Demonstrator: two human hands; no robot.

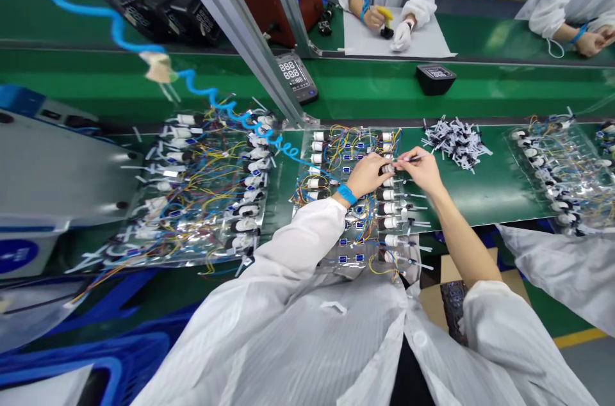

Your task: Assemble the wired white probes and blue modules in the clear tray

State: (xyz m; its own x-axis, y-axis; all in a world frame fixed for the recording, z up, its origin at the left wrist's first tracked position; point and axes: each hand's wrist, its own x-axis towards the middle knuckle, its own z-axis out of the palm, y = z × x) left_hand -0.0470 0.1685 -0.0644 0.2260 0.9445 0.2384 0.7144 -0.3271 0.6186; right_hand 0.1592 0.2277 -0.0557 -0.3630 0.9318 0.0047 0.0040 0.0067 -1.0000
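Observation:
My left hand (369,174), with a blue wrist strap (346,194), is closed at the right column of white cylindrical parts (388,208) on a clear plastic sheet. Its fingertips are on one of these parts. Right beside it, my right hand (423,169) pinches a small thin piece, too small to name, against the same part. Yellow, blue and red wires (336,143) and small blue boards (359,225) lie across the sheet. A coiled blue cord (269,134) runs toward my left wrist.
A pile of small black-and-white pieces (456,142) lies right of my hands. More wired assemblies (202,182) are at left, others (552,169) at right. A metal post (240,28) rises ahead. Display units (296,78) stand beyond. Across the bench, a person's gloved hand (401,37) is near a yellow-handled tool.

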